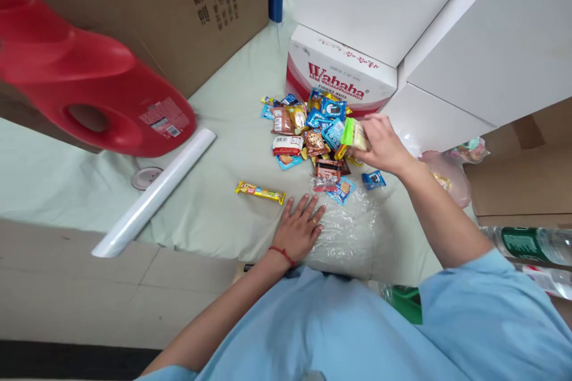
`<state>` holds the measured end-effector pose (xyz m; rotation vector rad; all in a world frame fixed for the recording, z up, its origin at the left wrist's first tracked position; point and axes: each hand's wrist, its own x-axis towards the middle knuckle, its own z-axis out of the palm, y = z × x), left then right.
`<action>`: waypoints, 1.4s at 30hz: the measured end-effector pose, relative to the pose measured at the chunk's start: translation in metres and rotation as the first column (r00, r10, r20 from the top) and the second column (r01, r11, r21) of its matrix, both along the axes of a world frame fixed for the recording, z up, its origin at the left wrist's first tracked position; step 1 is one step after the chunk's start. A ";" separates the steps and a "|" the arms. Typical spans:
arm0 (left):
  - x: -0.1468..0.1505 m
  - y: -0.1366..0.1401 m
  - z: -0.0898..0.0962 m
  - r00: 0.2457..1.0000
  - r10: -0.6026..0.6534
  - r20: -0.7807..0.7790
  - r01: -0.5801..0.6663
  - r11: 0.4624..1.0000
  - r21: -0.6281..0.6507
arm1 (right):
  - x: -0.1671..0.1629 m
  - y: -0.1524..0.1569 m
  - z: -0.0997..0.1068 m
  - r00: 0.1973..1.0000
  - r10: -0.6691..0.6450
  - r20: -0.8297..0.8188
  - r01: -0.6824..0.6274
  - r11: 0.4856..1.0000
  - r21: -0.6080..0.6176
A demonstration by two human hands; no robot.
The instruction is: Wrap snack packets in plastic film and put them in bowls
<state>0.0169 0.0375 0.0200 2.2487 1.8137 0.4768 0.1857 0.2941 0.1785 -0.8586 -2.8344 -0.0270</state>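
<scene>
A heap of small wrapped snacks [315, 137] in blue, brown and yellow lies on the pale green cloth [214, 166]. At the right side of the heap, my right hand [382, 141] is closed on a green and cream snack packet [355, 134], its fingertips partly hidden. Flat near the front edge rests my left hand [299, 227], fingers spread and holding nothing. Its fingertips are close to a yellow snack bar [260, 191], which lies apart from the heap. A clear plastic bag [348, 232] is spread beside that hand, partly under the nearest packets. One blue packet [373, 180] sits alone below my right hand.
Behind the heap stands a Wahaha water carton [342, 74] with white boxes [384, 0] above and beside it. Leftward are a large red jug [102, 83], a white roll [156, 193] and a brown carton [147, 12]. Plastic bottles [527, 244] lie at right.
</scene>
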 end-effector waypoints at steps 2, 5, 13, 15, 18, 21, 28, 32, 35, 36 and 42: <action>0.001 0.000 0.001 1.000 0.001 0.008 -0.001 1.000 -0.005 | 0.022 -0.033 0.002 0.998 0.017 0.065 -0.009 0.991 -0.133; 0.002 -0.001 0.001 1.000 0.015 -0.003 -0.015 1.000 -0.004 | 0.040 -0.089 -0.012 0.974 0.026 0.225 0.034 0.965 -0.259; 0.010 -0.007 0.004 0.996 0.076 -0.044 -0.078 0.996 -0.040 | 0.037 -0.153 -0.072 0.930 -0.101 0.354 0.217 0.926 -0.308; 0.012 -0.009 0.003 0.993 0.106 -0.057 -0.109 0.993 -0.040 | 0.043 -0.149 -0.084 0.952 -0.114 0.286 0.207 0.924 -0.320; 0.013 -0.010 0.002 0.991 0.113 -0.078 -0.116 0.992 -0.044 | 0.056 -0.147 -0.098 0.982 -0.100 0.158 0.149 0.929 -0.339; 0.014 -0.009 0.002 0.988 0.114 -0.103 -0.120 0.991 -0.055 | 0.063 -0.150 -0.104 0.992 -0.074 0.098 0.103 0.937 -0.333; 0.016 -0.011 0.003 0.984 0.114 -0.133 -0.125 0.989 -0.075 | 0.062 -0.151 -0.095 0.994 -0.092 0.064 0.109 0.938 -0.330; 0.016 -0.012 0.002 0.983 0.123 -0.134 -0.134 0.988 -0.076 | 0.058 -0.151 -0.096 0.990 -0.076 0.123 0.115 0.928 -0.354; 0.017 -0.012 0.003 0.984 0.125 -0.129 -0.136 0.988 -0.075 | 0.056 -0.155 -0.097 0.985 -0.090 0.144 0.136 0.926 -0.352; 0.017 -0.012 0.003 0.984 0.127 -0.126 -0.137 0.988 -0.074 | 0.056 -0.157 -0.097 0.984 -0.099 0.148 0.146 0.928 -0.344; 0.016 -0.013 0.003 0.984 0.137 -0.111 -0.144 0.988 -0.056 | 0.062 -0.157 -0.095 0.983 -0.109 0.150 0.153 0.933 -0.326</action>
